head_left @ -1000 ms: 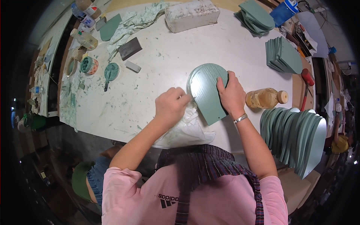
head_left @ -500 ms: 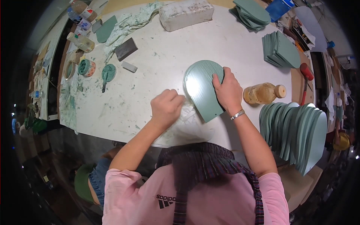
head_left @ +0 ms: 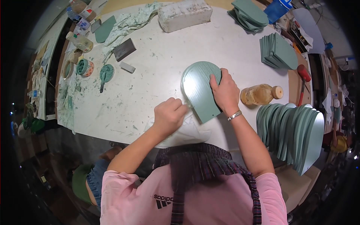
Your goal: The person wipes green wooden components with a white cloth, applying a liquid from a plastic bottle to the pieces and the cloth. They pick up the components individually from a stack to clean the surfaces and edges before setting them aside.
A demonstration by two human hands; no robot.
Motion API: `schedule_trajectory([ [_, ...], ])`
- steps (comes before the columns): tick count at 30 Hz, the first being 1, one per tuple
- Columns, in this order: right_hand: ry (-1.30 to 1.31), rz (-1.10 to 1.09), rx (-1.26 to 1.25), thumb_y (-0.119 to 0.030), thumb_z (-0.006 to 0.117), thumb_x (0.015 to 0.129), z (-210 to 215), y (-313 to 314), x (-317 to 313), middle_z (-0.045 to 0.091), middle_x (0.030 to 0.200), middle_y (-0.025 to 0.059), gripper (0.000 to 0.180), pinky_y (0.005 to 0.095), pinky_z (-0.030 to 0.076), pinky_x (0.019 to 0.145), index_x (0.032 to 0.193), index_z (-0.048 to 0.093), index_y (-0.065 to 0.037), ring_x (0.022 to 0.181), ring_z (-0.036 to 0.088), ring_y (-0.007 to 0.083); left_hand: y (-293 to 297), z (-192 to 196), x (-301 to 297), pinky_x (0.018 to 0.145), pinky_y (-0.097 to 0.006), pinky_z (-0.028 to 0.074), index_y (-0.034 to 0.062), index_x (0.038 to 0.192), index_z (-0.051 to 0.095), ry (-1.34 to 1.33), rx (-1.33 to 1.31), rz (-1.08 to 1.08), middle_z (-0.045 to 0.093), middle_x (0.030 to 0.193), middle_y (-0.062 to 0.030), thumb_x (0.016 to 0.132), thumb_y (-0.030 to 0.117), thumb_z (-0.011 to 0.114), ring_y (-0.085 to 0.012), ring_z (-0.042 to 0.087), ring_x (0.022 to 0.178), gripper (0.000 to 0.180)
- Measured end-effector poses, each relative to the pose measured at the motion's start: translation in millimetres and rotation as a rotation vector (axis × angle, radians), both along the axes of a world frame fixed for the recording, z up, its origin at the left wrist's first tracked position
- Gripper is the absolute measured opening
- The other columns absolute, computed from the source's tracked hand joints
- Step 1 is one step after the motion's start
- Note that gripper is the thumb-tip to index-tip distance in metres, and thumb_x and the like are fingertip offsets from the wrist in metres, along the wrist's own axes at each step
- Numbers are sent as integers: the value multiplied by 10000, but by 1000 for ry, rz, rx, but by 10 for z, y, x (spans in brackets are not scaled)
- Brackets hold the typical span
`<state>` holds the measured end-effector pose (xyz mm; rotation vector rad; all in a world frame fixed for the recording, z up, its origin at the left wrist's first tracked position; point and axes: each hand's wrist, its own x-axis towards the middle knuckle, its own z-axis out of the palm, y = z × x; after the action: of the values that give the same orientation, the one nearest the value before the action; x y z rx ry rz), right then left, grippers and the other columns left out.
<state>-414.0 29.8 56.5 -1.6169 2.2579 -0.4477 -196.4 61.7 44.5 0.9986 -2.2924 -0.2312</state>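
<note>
My right hand [head_left: 226, 90] grips the right edge of a glossy green board [head_left: 198, 90], its thumb lying on the face. The board is rounded at the far end and cut straight at the near end, where a small hole shows. Beside its lower left edge, my left hand [head_left: 170, 117] is closed, knuckles up. Whatever its fingers hold is hidden, though something small and pale shows at the fingertips. Under and beside that hand, a crumpled white cloth [head_left: 191, 133] lies along the table's near edge.
Right of the board lie a bottle of yellowish liquid [head_left: 261, 94], a row of green boards [head_left: 290, 131] and a red mallet [head_left: 303, 82]. A pot of green paste [head_left: 85, 68], a dark block [head_left: 124, 50] and a grey block [head_left: 127, 67] sit left. A white block [head_left: 184, 15] stands at the back.
My left hand has moved slightly nearer to me and to the right, still closed beside the board. The right hand keeps its grip, and the whole view has shifted a little.
</note>
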Motion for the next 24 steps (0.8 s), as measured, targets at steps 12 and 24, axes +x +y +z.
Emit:
schedule_trajectory([
  [12, -21, -9, -1, -417, 529, 938, 0, -6, -1, 642, 1065, 203, 474, 474, 497, 829, 1200, 523, -22, 971, 625, 366, 277, -11, -138, 463, -351, 406, 105, 694, 601, 124, 21, -49, 442, 621, -33, 666, 49, 650, -204, 511, 559, 79],
  [24, 10, -3, 14, -412, 541, 934, -2, 34, -11, 647, 1039, 197, 469, 473, 495, 824, 1179, 526, -13, 964, 627, 365, 219, 24, -133, 488, -358, 435, 101, 725, 623, 135, 91, 0, 485, 650, -41, 698, 74, 682, -219, 548, 601, 70],
])
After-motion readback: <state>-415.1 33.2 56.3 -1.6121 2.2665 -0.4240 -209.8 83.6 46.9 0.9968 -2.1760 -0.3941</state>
